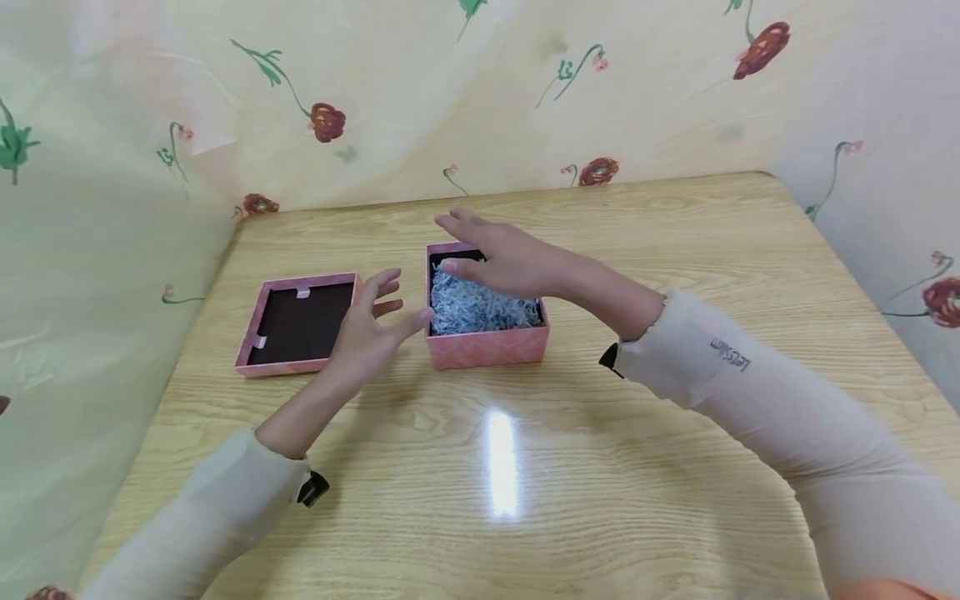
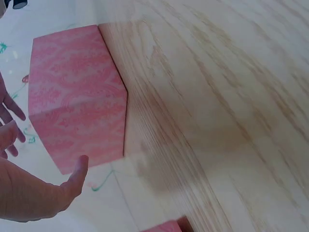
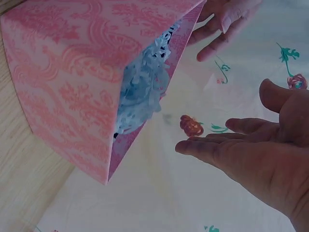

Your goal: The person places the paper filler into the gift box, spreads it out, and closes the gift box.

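A pink patterned box [image 1: 487,348] stands uncovered on the table, filled with light blue shredded paper [image 1: 480,304]. Above its far part hovers my right hand [image 1: 510,254], fingers extended and holding nothing; in the right wrist view this hand [image 3: 256,145] is apart from the box [image 3: 63,87]. My left hand [image 1: 375,329] is between the box and a pink lid, its fingers spread and its thumb near the box's left side. The lid [image 1: 285,367] lies with its black inside up, left of the box, partly hidden by the left hand.
The light wood table [image 1: 420,483] carries the box and the lid. Behind it and at both sides hangs a pale cloth [image 1: 420,100] with printed red flowers. A bright light reflection [image 1: 501,462] shows on the tabletop in front of the box.
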The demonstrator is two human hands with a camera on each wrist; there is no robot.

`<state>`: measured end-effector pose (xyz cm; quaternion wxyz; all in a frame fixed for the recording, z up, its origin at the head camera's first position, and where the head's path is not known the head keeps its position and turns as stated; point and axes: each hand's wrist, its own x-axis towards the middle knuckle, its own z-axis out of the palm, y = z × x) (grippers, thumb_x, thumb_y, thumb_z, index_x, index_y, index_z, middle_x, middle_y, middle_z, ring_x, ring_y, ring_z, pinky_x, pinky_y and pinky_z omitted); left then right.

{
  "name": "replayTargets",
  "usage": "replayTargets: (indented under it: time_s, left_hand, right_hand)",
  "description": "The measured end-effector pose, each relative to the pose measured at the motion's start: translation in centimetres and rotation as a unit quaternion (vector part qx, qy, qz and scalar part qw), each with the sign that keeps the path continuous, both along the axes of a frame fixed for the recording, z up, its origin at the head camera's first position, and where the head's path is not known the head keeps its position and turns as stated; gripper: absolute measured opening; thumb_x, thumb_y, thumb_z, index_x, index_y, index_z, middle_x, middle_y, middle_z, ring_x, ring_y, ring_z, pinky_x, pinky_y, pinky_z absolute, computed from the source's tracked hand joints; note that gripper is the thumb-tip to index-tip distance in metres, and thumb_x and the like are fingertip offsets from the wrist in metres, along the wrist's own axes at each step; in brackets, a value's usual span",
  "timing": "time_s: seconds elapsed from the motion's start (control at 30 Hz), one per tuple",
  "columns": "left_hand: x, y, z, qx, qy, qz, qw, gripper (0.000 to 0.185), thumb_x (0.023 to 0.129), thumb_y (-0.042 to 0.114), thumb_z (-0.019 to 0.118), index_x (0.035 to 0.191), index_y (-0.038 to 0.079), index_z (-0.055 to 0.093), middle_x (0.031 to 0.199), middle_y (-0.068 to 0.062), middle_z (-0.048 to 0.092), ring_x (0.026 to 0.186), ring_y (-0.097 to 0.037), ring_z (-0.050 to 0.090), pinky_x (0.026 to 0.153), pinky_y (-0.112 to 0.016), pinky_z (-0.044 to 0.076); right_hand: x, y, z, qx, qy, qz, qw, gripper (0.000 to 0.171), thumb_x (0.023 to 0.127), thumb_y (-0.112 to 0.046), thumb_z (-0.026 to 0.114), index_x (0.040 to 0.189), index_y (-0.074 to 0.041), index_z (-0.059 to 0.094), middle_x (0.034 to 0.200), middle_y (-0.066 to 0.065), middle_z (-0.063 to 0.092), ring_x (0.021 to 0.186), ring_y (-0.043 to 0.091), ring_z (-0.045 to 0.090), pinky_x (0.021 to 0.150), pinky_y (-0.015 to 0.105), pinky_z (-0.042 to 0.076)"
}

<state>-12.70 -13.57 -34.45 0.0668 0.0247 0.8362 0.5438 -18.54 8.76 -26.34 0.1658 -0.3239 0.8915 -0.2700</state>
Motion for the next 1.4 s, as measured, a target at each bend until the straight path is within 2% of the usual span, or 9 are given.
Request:
replayTargets:
  time_s: [0.33, 0.43, 0.5, 0.63, 0.73, 0.83, 0.97, 1.2, 1.4]
  left_hand:
    - [-0.4, -3.1, 1.5, -0.042, -0.025, 0.055, 0.9973, 0.072, 0.092, 0.048, 0.06, 0.149, 0.014, 0.031, 0.146, -0.011, 0.039, 0.129, -0.027, 0.043, 0.104, -0.044, 0.04]
    - [-0.5, -4.3, 1.9, -0.041, -0.034, 0.065, 0.9965, 0.072, 0.094, 0.049, 0.056, 0.15, 0.013, 0.029, 0.146, -0.013, 0.037, 0.129, -0.027, 0.043, 0.103, -0.044, 0.042]
    - [-0.7, -5.1, 2.1, -0.037, -0.041, 0.07, 0.996, 0.071, 0.095, 0.049, 0.054, 0.151, 0.013, 0.028, 0.146, -0.014, 0.037, 0.129, -0.027, 0.044, 0.1, -0.044, 0.044]
    - [-0.9, -6.5, 2.6, -0.033, -0.069, 0.086, 0.9934, 0.072, 0.096, 0.05, 0.049, 0.152, 0.012, 0.025, 0.148, -0.015, 0.036, 0.132, -0.03, 0.042, 0.1, -0.045, 0.044]
    - [-1.2, -7.7, 3.2, -0.046, -0.101, 0.102, 0.9885, 0.074, 0.096, 0.054, 0.046, 0.152, 0.01, 0.024, 0.151, -0.016, 0.033, 0.134, -0.033, 0.04, 0.103, -0.048, 0.041]
    - [-1.4, -9.2, 3.9, -0.065, -0.127, 0.109, 0.9838, 0.077, 0.096, 0.057, 0.044, 0.152, 0.009, 0.023, 0.153, -0.018, 0.029, 0.135, -0.036, 0.036, 0.105, -0.051, 0.038]
    - [-1.6, -12.0, 4.3, -0.106, -0.146, 0.095, 0.979, 0.082, 0.095, 0.061, 0.038, 0.152, 0.004, 0.021, 0.149, -0.025, 0.028, 0.13, -0.042, 0.036, 0.103, -0.053, 0.039]
    - [-1.5, -16.3, 4.4, -0.15, -0.193, 0.058, 0.9679, 0.095, 0.093, 0.068, 0.028, 0.152, -0.004, 0.004, 0.154, -0.032, 0.006, 0.136, -0.052, 0.019, 0.106, -0.061, 0.029]
    - [-2.0, -17.9, 4.2, -0.147, -0.237, 0.029, 0.9599, 0.096, 0.095, 0.066, 0.02, 0.148, -0.01, -0.005, 0.149, -0.04, 0.007, 0.136, -0.056, 0.016, 0.107, -0.061, 0.027]
  right_hand:
    - [0.2, -1.5, -1.1, -0.056, -0.069, 0.004, 0.996, 0.068, 0.1, -0.05, 0.041, 0.155, -0.024, 0.01, 0.161, -0.003, 0.004, 0.146, 0.012, 0.004, 0.118, 0.037, 0.014]
    - [0.2, -1.9, -1.4, -0.078, -0.088, 0.013, 0.993, 0.069, 0.1, -0.048, 0.041, 0.155, -0.023, 0.008, 0.161, -0.003, 0.003, 0.146, 0.013, 0.007, 0.117, 0.036, 0.016]
    - [0.3, -2.2, -1.5, -0.099, -0.111, 0.014, 0.989, 0.069, 0.1, -0.048, 0.041, 0.155, -0.025, 0.007, 0.161, 0.0, 0.009, 0.146, 0.016, 0.014, 0.116, 0.036, 0.019]
    - [0.4, -2.8, -1.7, -0.142, -0.175, 0.008, 0.974, 0.07, 0.098, -0.053, 0.042, 0.155, -0.03, 0.008, 0.159, -0.004, 0.018, 0.143, 0.015, 0.025, 0.114, 0.037, 0.025]
    - [0.5, -3.4, -1.9, -0.172, -0.222, 0.008, 0.96, 0.07, 0.098, -0.054, 0.043, 0.155, -0.03, 0.011, 0.158, -0.01, 0.018, 0.14, 0.012, 0.029, 0.113, 0.036, 0.026]
    - [0.5, -4.3, -2.1, -0.223, -0.27, 0.0, 0.937, 0.066, 0.1, -0.047, 0.044, 0.155, -0.023, 0.015, 0.158, -0.008, 0.019, 0.138, 0.011, 0.034, 0.112, 0.033, 0.029]
    - [0.7, -5.8, -2.2, -0.286, -0.308, -0.02, 0.907, 0.059, 0.103, -0.035, 0.044, 0.154, -0.013, 0.022, 0.156, 0.002, 0.028, 0.135, 0.014, 0.04, 0.11, 0.03, 0.032]
    - [1.0, -8.3, -2.5, -0.283, -0.303, -0.055, 0.908, 0.056, 0.103, -0.035, 0.044, 0.152, -0.013, 0.028, 0.151, 0.002, 0.037, 0.129, 0.018, 0.047, 0.106, 0.034, 0.039]
    - [1.8, -10.4, -3.4, -0.28, -0.317, -0.072, 0.903, 0.057, 0.103, -0.035, 0.045, 0.152, -0.012, 0.027, 0.149, 0.006, 0.038, 0.13, 0.02, 0.046, 0.104, 0.038, 0.041]
